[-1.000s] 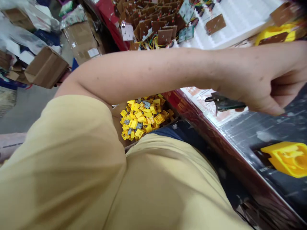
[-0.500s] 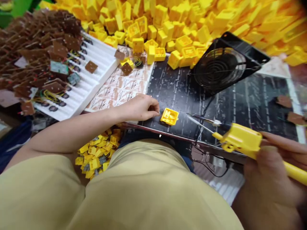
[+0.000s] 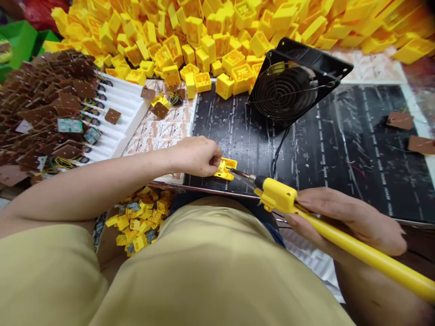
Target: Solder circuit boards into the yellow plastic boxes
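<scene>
A small yellow casing point(image 3: 229, 165) lies open on the black work surface point(image 3: 244, 136) near its front edge. My left hand point(image 3: 200, 156) is closed at the casing's left side, its fingertips bent against it; whether they pinch the casing or a small part is hidden. My right hand point(image 3: 343, 217) is wrapped round a yellow soldering tool point(image 3: 280, 195) with a long handle. The tool's metal tip points left and reaches into the casing. A thin pale tube under the tip also points at the casing.
A black fan point(image 3: 288, 90) stands behind the casing, its cable running forward. Many yellow casings point(image 3: 193, 29) are heaped at the back. Brown circuit boards point(image 3: 44, 99) cover a white ribbed tray point(image 3: 124, 106) at left. Two brown boards point(image 3: 401, 120) lie far right.
My right hand has brought the yellow tool left, so its tip now reaches the casing. My left hand has closed in on the casing, and the view has shifted a little.
</scene>
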`<control>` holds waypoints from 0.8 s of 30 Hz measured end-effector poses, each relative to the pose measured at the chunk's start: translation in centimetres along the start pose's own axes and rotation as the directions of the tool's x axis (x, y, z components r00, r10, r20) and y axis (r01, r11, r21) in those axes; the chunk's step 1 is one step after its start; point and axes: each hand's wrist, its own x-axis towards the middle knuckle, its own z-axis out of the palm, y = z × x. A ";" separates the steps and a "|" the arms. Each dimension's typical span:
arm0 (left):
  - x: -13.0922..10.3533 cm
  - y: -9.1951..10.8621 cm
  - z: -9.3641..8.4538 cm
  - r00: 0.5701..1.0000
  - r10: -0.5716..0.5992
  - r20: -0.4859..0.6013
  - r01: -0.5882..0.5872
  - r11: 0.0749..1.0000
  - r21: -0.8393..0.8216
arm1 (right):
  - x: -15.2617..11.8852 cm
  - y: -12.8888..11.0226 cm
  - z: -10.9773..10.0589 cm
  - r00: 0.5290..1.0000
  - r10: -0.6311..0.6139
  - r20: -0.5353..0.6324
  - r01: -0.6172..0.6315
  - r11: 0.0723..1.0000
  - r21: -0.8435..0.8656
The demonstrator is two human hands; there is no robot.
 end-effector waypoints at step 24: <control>0.9 1.4 -1.2 0.997 -0.028 0.077 0.016 0.988 0.152 | 1.7 3.1 -3.9 0.956 -0.093 0.279 0.125 0.987 -0.099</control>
